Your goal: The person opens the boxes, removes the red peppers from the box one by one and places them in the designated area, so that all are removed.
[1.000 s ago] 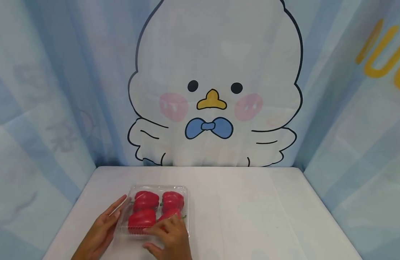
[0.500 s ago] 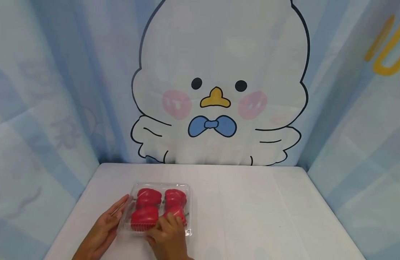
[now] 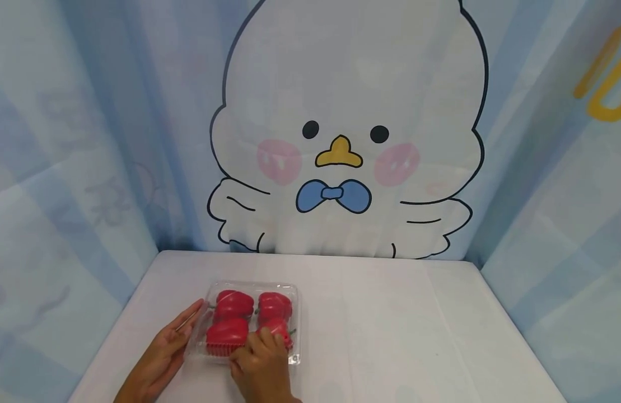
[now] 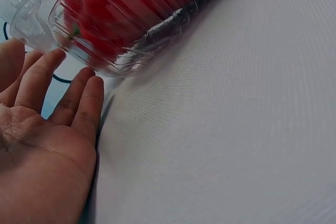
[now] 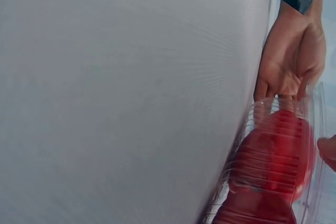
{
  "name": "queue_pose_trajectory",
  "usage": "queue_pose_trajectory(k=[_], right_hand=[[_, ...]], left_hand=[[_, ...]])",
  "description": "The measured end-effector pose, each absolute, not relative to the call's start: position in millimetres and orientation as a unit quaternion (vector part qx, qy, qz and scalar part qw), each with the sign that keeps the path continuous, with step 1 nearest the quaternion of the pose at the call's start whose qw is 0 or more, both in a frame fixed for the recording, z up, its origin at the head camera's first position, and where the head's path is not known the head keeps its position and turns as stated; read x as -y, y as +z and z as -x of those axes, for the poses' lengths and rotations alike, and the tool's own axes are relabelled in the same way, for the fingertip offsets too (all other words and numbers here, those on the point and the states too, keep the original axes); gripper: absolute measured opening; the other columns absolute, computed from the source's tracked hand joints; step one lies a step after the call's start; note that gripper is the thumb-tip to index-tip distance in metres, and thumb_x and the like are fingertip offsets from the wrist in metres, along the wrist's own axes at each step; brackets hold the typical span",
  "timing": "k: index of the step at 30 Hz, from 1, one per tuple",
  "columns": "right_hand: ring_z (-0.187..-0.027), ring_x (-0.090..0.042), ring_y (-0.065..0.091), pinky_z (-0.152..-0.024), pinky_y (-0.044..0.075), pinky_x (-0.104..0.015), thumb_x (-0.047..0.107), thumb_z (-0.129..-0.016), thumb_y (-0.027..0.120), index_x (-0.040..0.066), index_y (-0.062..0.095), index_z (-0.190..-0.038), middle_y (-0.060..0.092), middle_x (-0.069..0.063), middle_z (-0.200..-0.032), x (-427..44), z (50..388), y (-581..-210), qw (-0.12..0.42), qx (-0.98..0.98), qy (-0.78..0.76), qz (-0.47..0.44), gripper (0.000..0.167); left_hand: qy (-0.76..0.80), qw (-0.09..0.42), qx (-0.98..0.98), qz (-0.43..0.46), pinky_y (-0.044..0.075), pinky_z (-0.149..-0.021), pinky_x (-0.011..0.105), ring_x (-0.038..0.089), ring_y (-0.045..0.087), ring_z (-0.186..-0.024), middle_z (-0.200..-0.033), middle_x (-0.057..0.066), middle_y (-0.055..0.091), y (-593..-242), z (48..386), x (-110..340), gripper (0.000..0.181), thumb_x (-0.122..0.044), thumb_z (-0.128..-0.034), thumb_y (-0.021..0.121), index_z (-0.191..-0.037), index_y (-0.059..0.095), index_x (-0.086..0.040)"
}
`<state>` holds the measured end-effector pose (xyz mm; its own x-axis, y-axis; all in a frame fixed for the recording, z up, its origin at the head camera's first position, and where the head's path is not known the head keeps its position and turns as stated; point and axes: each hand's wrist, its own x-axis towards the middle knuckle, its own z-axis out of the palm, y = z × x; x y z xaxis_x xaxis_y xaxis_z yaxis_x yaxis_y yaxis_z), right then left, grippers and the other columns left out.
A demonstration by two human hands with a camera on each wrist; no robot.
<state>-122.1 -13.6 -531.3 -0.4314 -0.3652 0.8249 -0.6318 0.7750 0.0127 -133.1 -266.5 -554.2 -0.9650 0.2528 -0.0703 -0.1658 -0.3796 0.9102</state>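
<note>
A clear plastic clamshell container [image 3: 296,313] with several red bell peppers [image 3: 233,304] stands on the white table. My left hand [image 3: 161,355] lies along the container's left side, fingers extended; in the left wrist view its fingertips [image 4: 90,80] are at the container's corner. At the front edge, my right hand [image 3: 262,366] has its fingers curled over the container's rim, thumb beneath them. That hand covers part of the front right pepper [image 3: 275,327]. A single fingertip [image 5: 326,150] of it shows beside the rim in the right wrist view.
The white table [image 3: 391,324] extends to the right of the container. Behind it hangs a light blue curtain [image 3: 340,84] printed with a white cartoon bird, and curtain also closes off both sides.
The right hand's thumb and fingers, spread apart a second ago, have come together at the container's front rim. My left hand stays beside the container. The head view has shifted slightly.
</note>
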Motion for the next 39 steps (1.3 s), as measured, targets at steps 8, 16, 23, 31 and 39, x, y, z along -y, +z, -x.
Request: queue_pose_trajectory(k=[8, 16, 23, 31, 39], right_hand=[[-0.075, -0.006, 0.051, -0.068, 0.035, -0.021, 0.035, -0.063, 0.101, 0.029, 0.081, -0.073, 0.061, 0.011, -0.072, 12, 117, -525, 0.408, 0.852, 0.159, -0.288, 0.023], [-0.077, -0.005, 0.051, -0.069, 0.038, -0.016, 0.039, -0.070, 0.100, 0.023, 0.078, -0.082, 0.063, 0.009, -0.077, 9, 118, -511, 0.391, 0.854, 0.177, -0.296, 0.029], [-0.080, -0.006, 0.049, -0.072, 0.040, -0.014, 0.035, -0.081, 0.094, 0.020, 0.075, -0.090, 0.061, 0.007, -0.082, 6, 122, -502, 0.372, 0.857, 0.201, -0.295, 0.025], [-0.077, -0.005, 0.044, -0.068, 0.042, -0.011, 0.030, -0.092, 0.084, 0.015, 0.072, -0.091, 0.058, 0.004, -0.081, 4, 128, -499, 0.358, 0.863, 0.233, -0.271, 0.019], [-0.077, -0.007, 0.045, -0.065, 0.040, -0.009, 0.027, -0.096, 0.079, 0.012, 0.069, -0.097, 0.056, 0.002, -0.085, 4, 132, -499, 0.369, 0.854, 0.239, -0.278, 0.018]], left_hand=[[0.822, 0.126, -0.555, -0.025, 0.049, -0.109, 0.013, -0.017, 0.053, -0.134, -0.148, -0.034, 0.056, -555, 137, 265, 0.071, -0.010, -0.1130, 0.049, -0.172, 0.010, -0.015], [0.802, 0.120, -0.584, 0.033, 0.050, -0.110, 0.017, -0.013, 0.056, -0.132, -0.149, -0.032, 0.055, -550, 139, 259, 0.075, -0.016, -0.1090, 0.061, -0.172, 0.020, -0.019], [0.774, 0.114, -0.615, 0.094, 0.050, -0.111, 0.020, -0.013, 0.058, -0.127, -0.167, -0.016, 0.043, -544, 140, 254, 0.078, -0.021, -0.1068, 0.066, -0.171, 0.022, -0.013], [0.742, 0.112, -0.648, 0.127, 0.053, -0.109, 0.022, -0.011, 0.064, -0.116, -0.174, 0.010, 0.034, -548, 140, 251, 0.079, -0.022, -0.1063, 0.067, -0.170, 0.023, -0.007], [0.737, 0.102, -0.658, 0.117, 0.054, -0.103, 0.015, -0.016, 0.061, -0.114, -0.172, 0.015, 0.032, -546, 137, 248, 0.081, -0.013, -0.1029, 0.071, -0.169, 0.025, -0.005]])
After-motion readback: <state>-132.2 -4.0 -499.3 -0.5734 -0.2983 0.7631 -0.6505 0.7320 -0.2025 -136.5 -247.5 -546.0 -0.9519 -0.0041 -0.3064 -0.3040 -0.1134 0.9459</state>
